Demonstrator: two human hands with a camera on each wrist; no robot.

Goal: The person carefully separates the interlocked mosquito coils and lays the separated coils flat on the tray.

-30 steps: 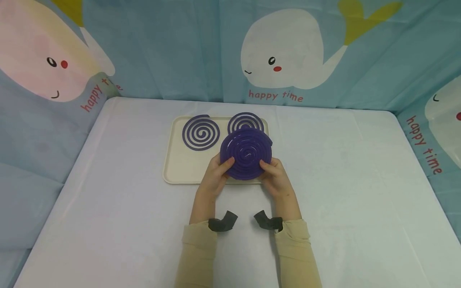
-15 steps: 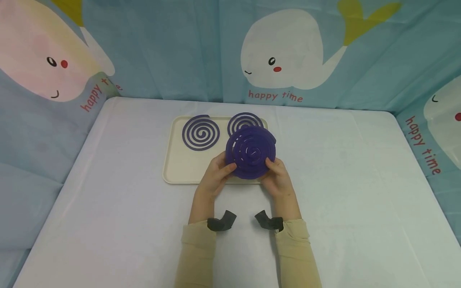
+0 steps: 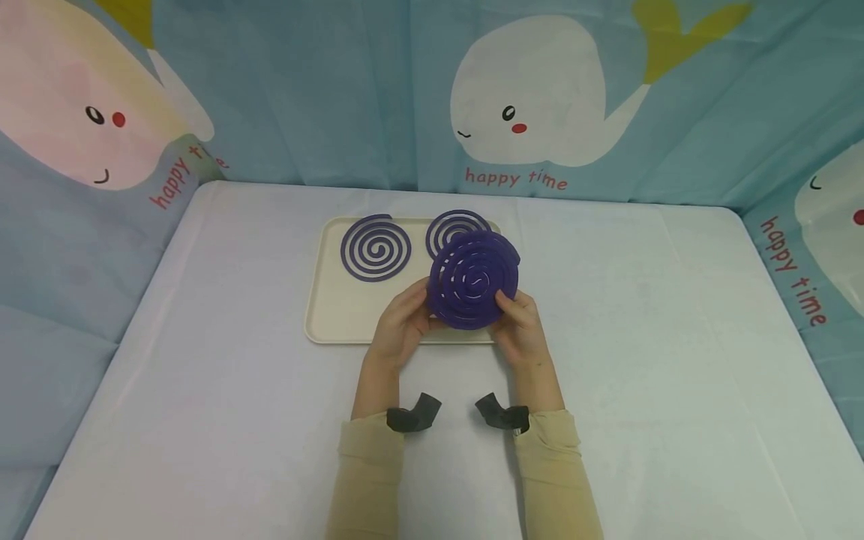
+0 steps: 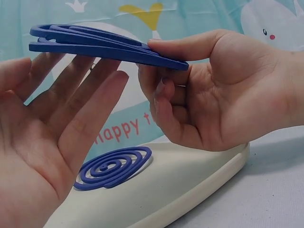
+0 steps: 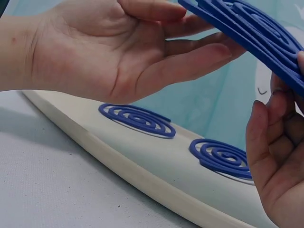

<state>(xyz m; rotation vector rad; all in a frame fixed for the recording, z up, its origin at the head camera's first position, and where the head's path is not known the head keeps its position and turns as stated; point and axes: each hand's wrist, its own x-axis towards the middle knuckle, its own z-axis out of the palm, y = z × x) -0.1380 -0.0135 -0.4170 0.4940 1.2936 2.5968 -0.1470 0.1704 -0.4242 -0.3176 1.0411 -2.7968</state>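
Note:
In the head view, a pair of stacked purple mosquito coils (image 3: 475,283) is held up above the cream tray. My right hand (image 3: 521,330) pinches their near right edge, thumb on top and curled fingers below. My left hand (image 3: 398,330) lies under their left side. In the left wrist view the two layers of coil (image 4: 104,47) stand slightly apart at one end. There my left hand (image 4: 52,123) supports them from below on nearly straight fingers, its thumb off the coils. The right wrist view shows the same palm-up left hand (image 5: 104,57) under the coils.
On the tray (image 3: 340,315) lie two single coils: one at the back left (image 3: 380,250), the other coil (image 3: 456,212) at the back right, partly covered by the held pair. Dark wrist cameras sit on both wrists. A blue whale-print curtain (image 3: 304,97) hangs behind the white table (image 3: 661,360).
The held coils have shifted right and slightly away from me, tilting a little. My left thumb has come off their top face, while my right hand keeps its pinch.

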